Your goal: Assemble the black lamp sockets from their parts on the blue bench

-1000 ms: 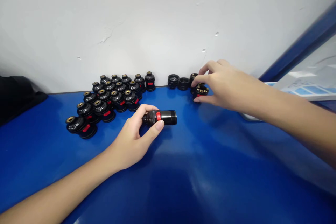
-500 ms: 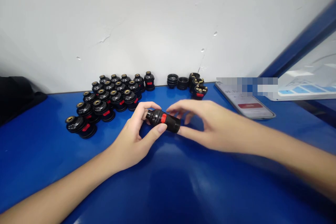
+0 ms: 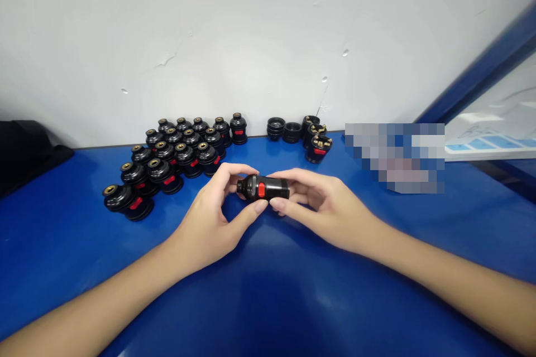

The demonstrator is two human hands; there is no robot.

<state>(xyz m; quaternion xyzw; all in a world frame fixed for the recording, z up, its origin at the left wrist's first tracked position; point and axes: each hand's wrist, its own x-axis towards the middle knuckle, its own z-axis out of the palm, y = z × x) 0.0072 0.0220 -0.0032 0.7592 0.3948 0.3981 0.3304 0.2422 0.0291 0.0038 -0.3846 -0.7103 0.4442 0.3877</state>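
Note:
A black lamp socket (image 3: 274,188) with a red switch on its side lies sideways between my two hands, above the blue table. My left hand (image 3: 221,212) is closed round its narrow capped end, thumb below and fingers over the top. My right hand (image 3: 324,201) grips the wider open end, with the thumb along the near side and the fingers behind, partly hidden. Left of my hands stand rows of similar black lamp sockets (image 3: 156,174) with brass-ringed tops and red switches.
Near the wall sit a few black ring-shaped parts (image 3: 292,132) and black socket bodies (image 3: 319,149) with brass contacts. A pixelated patch (image 3: 397,162) covers something at the right. Dark cloth (image 3: 29,150) lies at the left edge, on the blue table (image 3: 268,290).
My right hand has closed on the wide end of the lamp socket, where it was looser before. The socket has turned from slanting to nearly level.

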